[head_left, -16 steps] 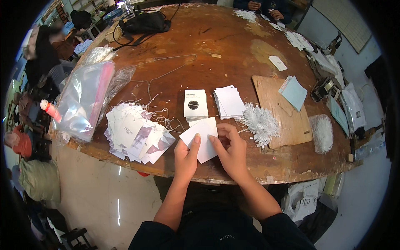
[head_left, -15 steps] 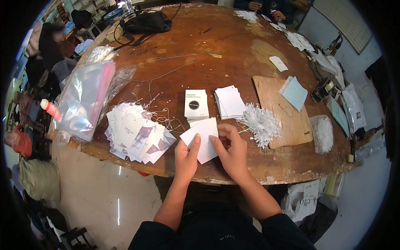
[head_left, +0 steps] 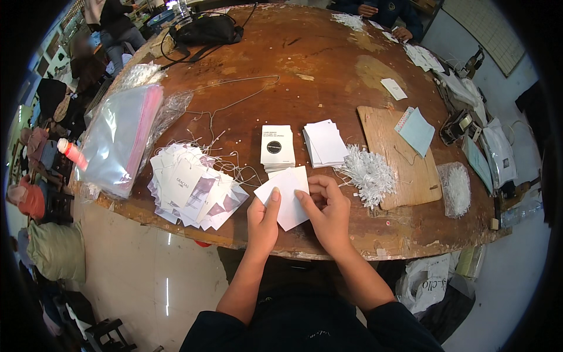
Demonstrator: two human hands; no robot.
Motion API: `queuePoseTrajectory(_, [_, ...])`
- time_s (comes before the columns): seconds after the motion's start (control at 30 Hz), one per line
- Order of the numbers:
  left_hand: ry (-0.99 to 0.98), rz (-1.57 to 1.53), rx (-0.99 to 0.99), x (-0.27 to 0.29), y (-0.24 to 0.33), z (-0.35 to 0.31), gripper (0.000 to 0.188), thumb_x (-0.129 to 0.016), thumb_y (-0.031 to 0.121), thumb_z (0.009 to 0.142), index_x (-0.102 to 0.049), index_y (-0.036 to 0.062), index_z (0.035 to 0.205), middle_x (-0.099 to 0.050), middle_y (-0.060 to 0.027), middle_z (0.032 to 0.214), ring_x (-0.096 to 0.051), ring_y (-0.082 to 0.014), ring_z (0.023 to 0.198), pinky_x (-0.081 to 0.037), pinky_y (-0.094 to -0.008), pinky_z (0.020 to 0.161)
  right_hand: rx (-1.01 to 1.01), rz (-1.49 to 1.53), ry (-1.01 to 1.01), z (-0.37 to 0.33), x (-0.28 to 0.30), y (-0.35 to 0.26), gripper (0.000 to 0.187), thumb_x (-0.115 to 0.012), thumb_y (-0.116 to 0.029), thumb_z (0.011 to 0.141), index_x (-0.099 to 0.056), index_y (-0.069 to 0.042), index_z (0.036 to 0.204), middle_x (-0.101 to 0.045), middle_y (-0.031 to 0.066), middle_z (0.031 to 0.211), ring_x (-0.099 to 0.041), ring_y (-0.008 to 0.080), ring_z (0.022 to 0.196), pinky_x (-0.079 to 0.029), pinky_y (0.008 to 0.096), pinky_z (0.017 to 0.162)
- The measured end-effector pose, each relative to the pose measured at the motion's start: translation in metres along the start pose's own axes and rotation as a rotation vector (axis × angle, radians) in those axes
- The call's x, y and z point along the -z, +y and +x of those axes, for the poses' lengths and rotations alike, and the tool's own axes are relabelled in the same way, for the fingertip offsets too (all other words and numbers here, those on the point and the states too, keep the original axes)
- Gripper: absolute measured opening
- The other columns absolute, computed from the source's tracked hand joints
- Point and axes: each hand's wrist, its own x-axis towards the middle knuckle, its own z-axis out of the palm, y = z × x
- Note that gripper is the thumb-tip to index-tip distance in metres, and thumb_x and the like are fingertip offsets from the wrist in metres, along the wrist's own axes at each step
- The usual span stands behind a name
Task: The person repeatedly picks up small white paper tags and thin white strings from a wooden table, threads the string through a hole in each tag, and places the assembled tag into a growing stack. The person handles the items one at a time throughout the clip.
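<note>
Between my hands, just over the table's near edge, are white paper tags (head_left: 291, 202), slightly fanned. My left hand (head_left: 263, 220) pinches them from the left, thumb on top. From the right my right hand (head_left: 327, 211) grips the same tags, its thumb pressed on their face and its fingers curled. Right behind them stands a stack of cream tags with a black round print (head_left: 277, 146). Beside it lies a stack of blank white tags (head_left: 324, 144). A heap of strung tags (head_left: 190, 188) spreads to my left, and a bundle of white tag strings (head_left: 370, 176) sits at right.
Clear plastic bags (head_left: 120, 141) and a red-and-white bottle (head_left: 71, 154) lie at left. A wooden board (head_left: 404, 182) bears a pale blue paper (head_left: 417, 134). A wrapped string pack (head_left: 455, 189) is further right. A black bag (head_left: 208, 30) and a co-worker's hands (head_left: 402, 33) are at the far side.
My hands and the tags they hold have hardly moved. At the far right the co-worker's hands have shifted, and people in the left background have changed position.
</note>
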Motion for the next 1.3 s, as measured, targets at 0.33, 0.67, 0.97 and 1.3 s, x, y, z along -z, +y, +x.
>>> queuePoseTrajectory(0.33, [-0.021, 0.006, 0.061, 0.003, -0.001, -0.001, 0.042, -0.045, 0.028, 0.106, -0.053, -0.0063, 0.130, -0.063, -0.0124, 0.121, -0.060, -0.0151, 0.109, -0.048, -0.0308, 0.093, -0.008, 0.016, 0.018, 0.000, -0.001, -0.001, 0.026, -0.074, -0.005, 0.086, -0.060, 0.002, 0.107, -0.072, 0.0092, 0.085, -0.058, 0.0069, 0.063, -0.048, 0.0227, 0.057])
queuePoseTrajectory(0.67, [0.027, -0.024, 0.017, 0.000, -0.003, -0.002, 0.037, -0.056, 0.024, 0.102, -0.057, -0.0057, 0.123, -0.067, -0.0085, 0.108, -0.062, -0.0094, 0.095, -0.050, -0.0255, 0.081, -0.093, 0.110, -0.004, -0.002, 0.001, -0.001, 0.025, -0.072, -0.001, 0.088, -0.057, 0.002, 0.108, -0.069, 0.0070, 0.089, -0.062, 0.0064, 0.075, -0.049, 0.0208, 0.066])
queuePoseTrajectory(0.97, [0.076, 0.048, -0.052, 0.001, -0.003, -0.004, 0.033, -0.069, 0.016, 0.094, -0.061, -0.0058, 0.117, -0.069, -0.0086, 0.105, -0.062, -0.0088, 0.092, -0.051, -0.0248, 0.080, -0.132, 0.227, 0.016, -0.006, -0.004, 0.003, 0.025, -0.071, -0.002, 0.089, -0.057, 0.001, 0.109, -0.069, 0.0057, 0.090, -0.061, 0.0060, 0.075, -0.048, 0.0205, 0.066])
queuePoseTrajectory(1.3, [0.093, 0.052, -0.084, 0.002, -0.005, 0.001, 0.032, -0.069, 0.017, 0.094, -0.062, -0.0061, 0.116, -0.069, -0.0080, 0.104, -0.062, -0.0089, 0.091, -0.050, -0.0249, 0.079, 0.272, -1.002, 0.391, 0.016, 0.103, 0.011, 0.020, -0.070, -0.009, 0.085, -0.065, 0.002, 0.102, -0.064, 0.0146, 0.093, -0.061, 0.0293, 0.084, -0.048, 0.0342, 0.075])
